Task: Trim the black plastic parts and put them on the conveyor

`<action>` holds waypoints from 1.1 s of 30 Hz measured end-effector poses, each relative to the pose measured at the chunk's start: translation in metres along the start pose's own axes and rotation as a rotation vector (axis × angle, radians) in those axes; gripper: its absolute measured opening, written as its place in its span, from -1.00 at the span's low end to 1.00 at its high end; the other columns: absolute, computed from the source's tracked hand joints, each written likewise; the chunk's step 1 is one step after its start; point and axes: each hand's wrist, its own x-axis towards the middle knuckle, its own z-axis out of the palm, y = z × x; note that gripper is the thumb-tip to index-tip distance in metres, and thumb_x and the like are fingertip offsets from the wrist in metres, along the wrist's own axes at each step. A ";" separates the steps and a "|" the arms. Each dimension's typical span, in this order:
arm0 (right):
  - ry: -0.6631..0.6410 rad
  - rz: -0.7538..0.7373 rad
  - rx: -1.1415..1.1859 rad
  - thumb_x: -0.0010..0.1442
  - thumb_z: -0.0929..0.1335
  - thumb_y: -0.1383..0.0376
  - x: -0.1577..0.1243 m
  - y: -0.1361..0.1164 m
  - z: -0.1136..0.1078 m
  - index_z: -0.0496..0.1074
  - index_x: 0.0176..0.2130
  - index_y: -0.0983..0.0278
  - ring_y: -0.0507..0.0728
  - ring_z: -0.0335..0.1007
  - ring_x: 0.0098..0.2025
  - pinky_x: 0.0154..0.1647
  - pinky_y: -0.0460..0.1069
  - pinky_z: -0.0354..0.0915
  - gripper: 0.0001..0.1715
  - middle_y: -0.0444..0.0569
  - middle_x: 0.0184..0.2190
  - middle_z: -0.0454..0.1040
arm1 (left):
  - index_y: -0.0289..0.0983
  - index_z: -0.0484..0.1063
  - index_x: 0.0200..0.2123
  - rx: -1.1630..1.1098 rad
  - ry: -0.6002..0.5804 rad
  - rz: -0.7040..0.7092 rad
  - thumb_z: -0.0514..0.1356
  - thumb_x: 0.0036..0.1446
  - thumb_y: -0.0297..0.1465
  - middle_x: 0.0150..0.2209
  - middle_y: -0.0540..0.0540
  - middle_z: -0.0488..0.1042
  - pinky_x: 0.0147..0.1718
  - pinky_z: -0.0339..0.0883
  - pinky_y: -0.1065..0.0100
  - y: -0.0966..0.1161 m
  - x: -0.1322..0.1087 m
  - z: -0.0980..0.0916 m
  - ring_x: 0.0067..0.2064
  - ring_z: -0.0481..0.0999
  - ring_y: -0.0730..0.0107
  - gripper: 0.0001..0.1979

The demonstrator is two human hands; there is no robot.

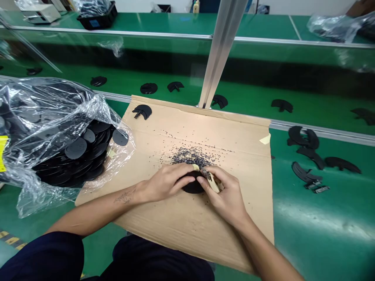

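My left hand [168, 180] grips the left edge of a round black plastic disc [193, 187] just above the cardboard. A pale yellowish wrap [195, 167] shows at its index fingertip. My right hand [227, 191] is closed around a small tool with a pale, tape-like handle [213, 183], its dark end against the disc's upper right edge. The fingers hide the tip, and I cannot make out the exact kind of tool. Small black shavings [191, 156] lie heaped on the cardboard sheet [175, 222] just beyond the disc.
To the left, a clear plastic bag [52, 105] spills black discs [76, 148]. A black curved part [142, 111] lies on the cardboard's far left corner. More curved black parts [310, 156] rest on the green table at right. A metal post [219, 54] rises behind the cardboard.
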 end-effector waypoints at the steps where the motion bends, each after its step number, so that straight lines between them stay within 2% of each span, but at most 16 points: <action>1: -0.011 -0.022 -0.020 0.32 0.37 0.22 0.000 -0.001 -0.001 0.46 -0.23 0.22 0.07 0.36 -0.41 -0.42 -0.04 0.27 -0.88 -0.07 -0.37 0.50 | -0.32 0.40 0.04 0.002 0.000 0.017 0.12 0.37 -0.43 -0.16 -0.17 0.62 -0.15 0.55 0.34 0.001 0.000 0.000 -0.16 0.64 0.34 -0.78; 4: -0.007 -0.076 -0.026 0.32 0.36 0.28 0.000 -0.004 -0.001 0.43 -0.24 0.21 0.07 0.38 -0.38 -0.39 -0.04 0.30 -0.94 -0.07 -0.36 0.49 | -0.33 0.40 0.05 -0.067 0.036 -0.068 0.18 0.34 -0.37 -0.22 -0.15 0.63 -0.23 0.55 0.35 0.002 0.002 -0.001 -0.23 0.63 0.35 -0.74; 7: 0.031 -0.118 0.010 0.30 0.37 0.34 -0.002 -0.006 0.000 0.40 -0.25 0.21 0.07 0.41 -0.33 -0.34 -0.04 0.32 -0.96 -0.07 -0.33 0.49 | -0.33 0.47 -0.06 -0.188 0.068 -0.199 0.24 0.29 -0.24 -0.28 -0.14 0.63 -0.33 0.52 0.38 0.003 0.005 -0.005 -0.29 0.62 0.36 -0.71; 9: 0.046 -0.117 0.034 0.30 0.37 0.36 -0.002 -0.005 0.001 0.40 -0.26 0.21 0.08 0.41 -0.33 -0.33 -0.04 0.33 -0.94 -0.06 -0.32 0.50 | -0.33 0.51 -0.14 -0.228 0.083 -0.214 0.25 0.28 -0.19 -0.30 -0.16 0.63 -0.37 0.50 0.39 0.002 0.006 -0.008 -0.30 0.62 0.35 -0.70; 14: 0.034 -0.106 0.035 0.29 0.38 0.35 -0.002 -0.003 0.002 0.41 -0.22 0.21 0.09 0.42 -0.32 -0.34 -0.02 0.35 -0.96 -0.02 -0.28 0.51 | -0.34 0.54 -0.14 -0.183 0.120 -0.125 0.28 0.26 -0.30 -0.32 -0.14 0.62 -0.35 0.48 0.37 0.000 0.006 -0.010 -0.32 0.58 0.40 -0.79; 19: -0.005 -0.173 0.007 0.26 0.40 0.37 0.000 -0.003 0.003 0.42 -0.25 0.22 0.11 0.45 -0.30 -0.28 0.01 0.38 -0.94 -0.03 -0.32 0.50 | -0.33 0.50 -0.06 -0.106 0.127 0.010 0.31 0.24 -0.33 -0.28 -0.14 0.61 -0.27 0.51 0.31 -0.002 0.005 -0.009 -0.27 0.57 0.38 -0.75; 23: 0.001 -0.176 0.020 0.25 0.38 0.42 -0.001 -0.004 0.004 0.41 -0.24 0.21 0.11 0.46 -0.29 -0.28 0.01 0.39 -0.90 -0.03 -0.30 0.51 | -0.33 0.48 0.01 -0.135 0.115 0.020 0.28 0.26 -0.28 -0.27 -0.15 0.59 -0.26 0.51 0.29 -0.003 0.005 -0.009 -0.24 0.57 0.35 -0.68; 33: -0.011 -0.194 0.013 0.25 0.39 0.44 -0.002 0.000 0.005 0.40 -0.24 0.21 0.08 0.44 -0.32 -0.30 -0.02 0.37 -0.87 -0.05 -0.32 0.50 | -0.37 0.42 0.06 -0.088 0.067 0.061 0.11 0.39 -0.30 -0.22 -0.21 0.56 -0.22 0.47 0.24 -0.003 0.007 -0.009 -0.19 0.52 0.29 -0.70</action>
